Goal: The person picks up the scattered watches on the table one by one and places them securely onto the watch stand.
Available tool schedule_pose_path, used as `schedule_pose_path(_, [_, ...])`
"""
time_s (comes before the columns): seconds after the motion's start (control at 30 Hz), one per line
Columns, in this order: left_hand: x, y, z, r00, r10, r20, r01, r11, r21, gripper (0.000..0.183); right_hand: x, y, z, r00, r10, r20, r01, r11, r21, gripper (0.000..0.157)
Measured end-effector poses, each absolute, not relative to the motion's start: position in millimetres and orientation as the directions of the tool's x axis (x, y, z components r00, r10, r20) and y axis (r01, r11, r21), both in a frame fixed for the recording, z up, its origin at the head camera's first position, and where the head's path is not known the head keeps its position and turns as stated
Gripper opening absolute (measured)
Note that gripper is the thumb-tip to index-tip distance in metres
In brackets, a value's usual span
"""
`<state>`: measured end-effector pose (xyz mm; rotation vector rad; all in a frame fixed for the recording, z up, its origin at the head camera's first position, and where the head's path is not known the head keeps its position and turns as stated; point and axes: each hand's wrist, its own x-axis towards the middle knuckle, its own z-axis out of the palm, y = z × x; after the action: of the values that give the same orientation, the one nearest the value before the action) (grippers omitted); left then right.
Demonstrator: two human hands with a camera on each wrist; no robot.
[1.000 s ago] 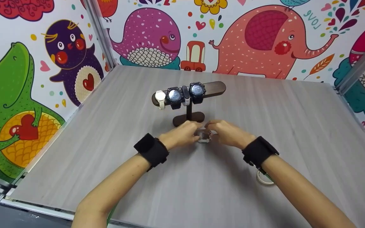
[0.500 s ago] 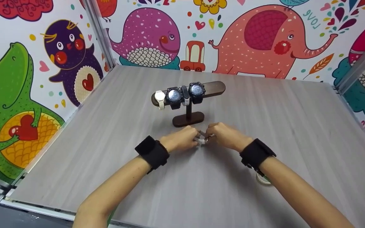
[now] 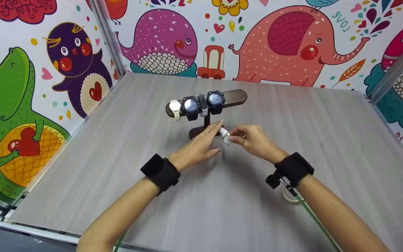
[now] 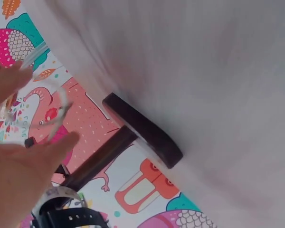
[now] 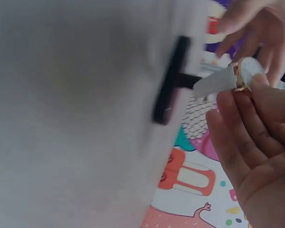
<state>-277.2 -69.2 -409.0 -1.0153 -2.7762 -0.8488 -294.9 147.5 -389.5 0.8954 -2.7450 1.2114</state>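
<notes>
In the head view my right hand (image 3: 257, 141) pinches a white-strapped wristwatch (image 3: 226, 139) by its case. The right wrist view shows its gold-rimmed round face (image 5: 251, 69) under the thumb, with the pale strap extending away from the fingers. My left hand (image 3: 196, 145) is close to the watch on the left, fingers extended and thumb apart. Just behind the hands stands a dark wooden T-shaped watch stand (image 3: 235, 98), its base partly covered by the left hand. On its bar are a cream watch (image 3: 175, 106), two black watches and a slim dark-faced band (image 3: 203, 101).
A pale ring, like a tape roll (image 3: 291, 196), lies on the grey tabletop (image 3: 145, 210) under the right wrist. Black straps circle both wrists, with a green cable (image 3: 315, 218) along the right forearm. Cartoon-printed walls (image 3: 159, 42) enclose the table's back and sides.
Both hands have raised the watch from low over the table toward the stand. The left fingers have straightened and come off it, while the right hand has turned and keeps its pinch.
</notes>
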Motion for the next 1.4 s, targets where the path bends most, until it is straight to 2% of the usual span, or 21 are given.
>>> schedule_pose_path(0.13, [-275, -65, -407, -0.752, 0.551, 0.362, 0.658, 0.603, 0.45, 0.085, -289, 144, -375, -0.879, -0.427, 0.213, -0.427, 0.504, -0.751, 0.017])
schedule_pose_path(0.4, [-272, -60, -406, -0.72, 0.494, 0.487, 0.692, 0.567, 0.447, 0.072, -276, 137, -367, -0.89, -0.412, 0.196, -0.362, 0.376, -0.853, 0.023])
schedule_pose_path(0.5, [-272, -60, -407, -0.707, 0.484, 0.515, 0.704, 0.553, 0.447, 0.066, -273, 135, -367, -0.889, -0.404, 0.215, -0.379, 0.387, -0.841, 0.023])
schedule_pose_path(0.63, [-272, -61, -407, -0.702, 0.48, 0.526, 0.709, 0.537, 0.457, 0.063, -271, 137, -368, -0.866, -0.384, 0.321, -0.476, 0.433, -0.766, 0.027])
schedule_pose_path(0.73, [-272, -61, -406, -0.698, 0.476, 0.535, 0.714, 0.528, 0.46, 0.063, -270, 140, -369, -0.812, -0.397, 0.428, -0.578, 0.44, -0.688, 0.038])
schedule_pose_path(0.9, [-270, -60, -406, -0.689, 0.469, 0.552, 0.721, 0.515, 0.462, 0.062, -268, 143, -372, -0.673, -0.471, 0.57, -0.74, 0.433, -0.516, 0.054])
schedule_pose_path(1.17, [-268, -55, -410, -0.678, 0.456, 0.577, 0.731, 0.502, 0.462, 0.063, -268, 142, -382, -0.455, -0.547, 0.703, -0.879, 0.403, -0.255, 0.047])
schedule_pose_path(1.4, [-266, -55, -415, -0.695, 0.442, 0.568, 0.719, 0.453, 0.528, 0.066, -268, 140, -386, -0.37, -0.571, 0.733, -0.9, 0.416, -0.13, 0.043])
